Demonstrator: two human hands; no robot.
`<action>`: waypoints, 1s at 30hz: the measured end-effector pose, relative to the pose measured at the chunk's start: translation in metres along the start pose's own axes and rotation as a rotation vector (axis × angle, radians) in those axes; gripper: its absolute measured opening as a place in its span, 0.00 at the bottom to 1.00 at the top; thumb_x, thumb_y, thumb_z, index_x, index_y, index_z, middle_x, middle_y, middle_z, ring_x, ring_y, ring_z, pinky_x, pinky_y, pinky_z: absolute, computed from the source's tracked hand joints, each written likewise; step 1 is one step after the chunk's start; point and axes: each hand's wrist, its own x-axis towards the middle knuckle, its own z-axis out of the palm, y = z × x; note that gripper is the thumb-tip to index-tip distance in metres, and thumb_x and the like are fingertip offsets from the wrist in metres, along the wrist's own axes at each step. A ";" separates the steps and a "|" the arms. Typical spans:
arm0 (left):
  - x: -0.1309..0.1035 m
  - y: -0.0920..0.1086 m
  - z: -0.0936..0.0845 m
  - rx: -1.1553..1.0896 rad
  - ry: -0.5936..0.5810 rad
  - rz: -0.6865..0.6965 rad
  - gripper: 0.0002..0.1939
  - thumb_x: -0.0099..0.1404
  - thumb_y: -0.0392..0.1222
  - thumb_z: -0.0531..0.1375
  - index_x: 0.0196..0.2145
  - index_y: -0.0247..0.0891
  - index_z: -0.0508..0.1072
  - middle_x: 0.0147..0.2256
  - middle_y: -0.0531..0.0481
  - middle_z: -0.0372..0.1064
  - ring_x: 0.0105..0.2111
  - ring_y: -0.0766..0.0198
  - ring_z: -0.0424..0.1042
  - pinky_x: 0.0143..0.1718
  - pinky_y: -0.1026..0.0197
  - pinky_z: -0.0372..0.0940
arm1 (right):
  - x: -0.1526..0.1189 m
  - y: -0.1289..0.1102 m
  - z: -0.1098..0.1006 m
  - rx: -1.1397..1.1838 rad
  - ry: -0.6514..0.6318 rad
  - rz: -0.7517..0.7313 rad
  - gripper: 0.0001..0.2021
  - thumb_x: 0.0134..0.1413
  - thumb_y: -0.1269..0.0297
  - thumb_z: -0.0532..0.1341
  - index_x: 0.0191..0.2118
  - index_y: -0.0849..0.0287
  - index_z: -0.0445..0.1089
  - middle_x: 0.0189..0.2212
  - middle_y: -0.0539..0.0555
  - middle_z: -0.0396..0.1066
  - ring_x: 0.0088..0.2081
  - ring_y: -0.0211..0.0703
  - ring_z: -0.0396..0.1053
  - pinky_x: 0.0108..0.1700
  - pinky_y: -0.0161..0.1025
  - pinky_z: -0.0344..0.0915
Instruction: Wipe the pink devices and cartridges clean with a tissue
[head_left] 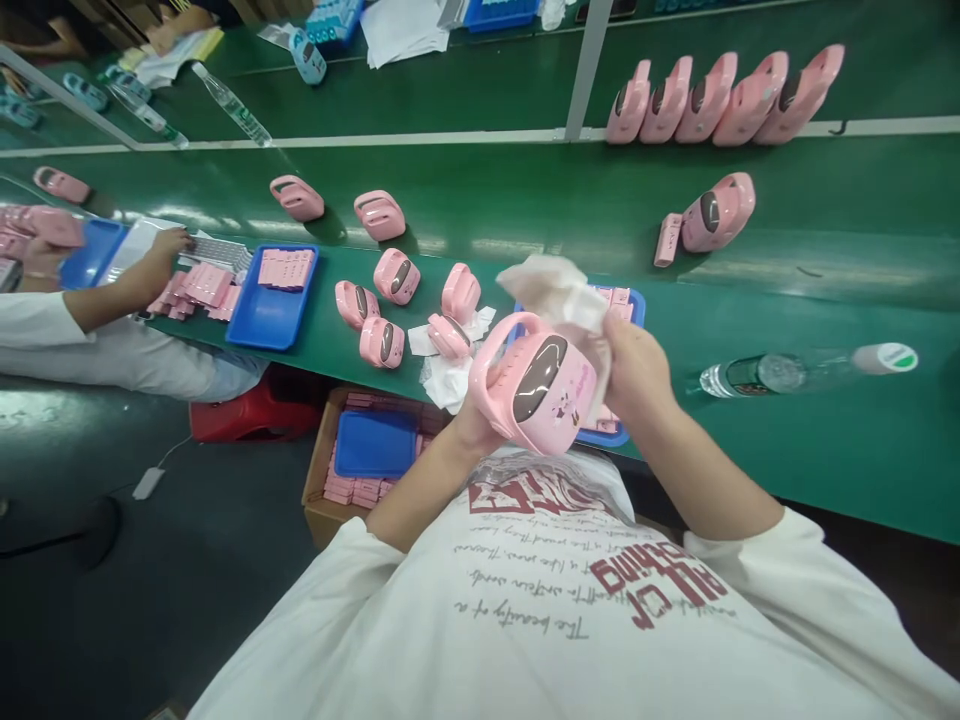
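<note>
In front of my chest, my left hand (480, 418) is wrapped round a pink handled device (551, 390) with a dark oval window and a small printed figure. My right hand (637, 370) pinches a white cloth (559, 292), which hangs against the device's far right side. Behind them, a blue tray (636, 312) holding pink pieces is partly hidden. Left of the device, two more pink devices (460, 292) rest on crumpled white cloths (448, 382). Three others stand close by, one of them a pink device (382, 342) near the table edge.
A clear bottle (802, 370) lies at the right. Several pink devices (739, 100) line the shelf. At left, a co-worker's hand (169, 250) is near pink pieces and a blue tray (270, 315). Below the table edge sits a cardboard box (319, 515).
</note>
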 end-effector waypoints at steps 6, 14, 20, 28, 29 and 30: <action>-0.001 -0.001 -0.002 -0.149 -0.205 -0.133 0.30 0.53 0.59 0.62 0.48 0.37 0.72 0.47 0.42 0.73 0.55 0.44 0.65 0.55 0.47 0.58 | -0.002 -0.005 -0.009 0.282 -0.181 0.139 0.38 0.52 0.30 0.41 0.43 0.57 0.71 0.37 0.59 0.74 0.44 0.55 0.72 0.41 0.48 0.71; -0.004 0.000 0.002 -0.234 -0.394 -0.463 0.23 0.49 0.53 0.67 0.39 0.35 0.75 0.31 0.48 0.77 0.34 0.57 0.74 0.38 0.59 0.63 | 0.003 -0.020 -0.021 0.025 -0.714 0.089 0.21 0.57 0.46 0.54 0.43 0.58 0.70 0.34 0.53 0.72 0.34 0.41 0.70 0.33 0.37 0.65; -0.002 -0.010 0.002 -0.243 -0.358 -0.665 0.19 0.50 0.50 0.66 0.35 0.35 0.76 0.31 0.48 0.77 0.30 0.61 0.72 0.35 0.61 0.63 | 0.021 -0.046 -0.020 -0.484 -0.896 -0.171 0.15 0.59 0.55 0.52 0.26 0.59 0.62 0.22 0.49 0.63 0.25 0.35 0.59 0.27 0.33 0.54; 0.014 -0.023 -0.007 -0.040 -0.411 -0.619 0.18 0.52 0.53 0.66 0.35 0.36 0.78 0.38 0.43 0.77 0.38 0.56 0.73 0.41 0.57 0.65 | 0.025 -0.048 -0.007 -0.631 -1.026 -0.412 0.11 0.58 0.64 0.53 0.25 0.59 0.62 0.21 0.48 0.63 0.24 0.33 0.59 0.27 0.32 0.51; 0.016 -0.020 -0.006 -0.033 -0.410 -0.569 0.19 0.53 0.54 0.65 0.36 0.37 0.78 0.40 0.43 0.77 0.39 0.55 0.73 0.42 0.56 0.65 | 0.027 -0.043 -0.012 -0.599 -0.996 -0.399 0.12 0.59 0.61 0.52 0.27 0.59 0.65 0.24 0.49 0.67 0.26 0.35 0.62 0.28 0.32 0.54; 0.018 -0.017 -0.005 -0.035 -0.409 -0.526 0.20 0.55 0.55 0.64 0.38 0.37 0.77 0.41 0.43 0.76 0.40 0.55 0.73 0.44 0.55 0.65 | 0.029 -0.037 -0.016 -0.567 -0.939 -0.370 0.14 0.61 0.57 0.51 0.31 0.59 0.67 0.28 0.51 0.70 0.29 0.37 0.66 0.31 0.33 0.57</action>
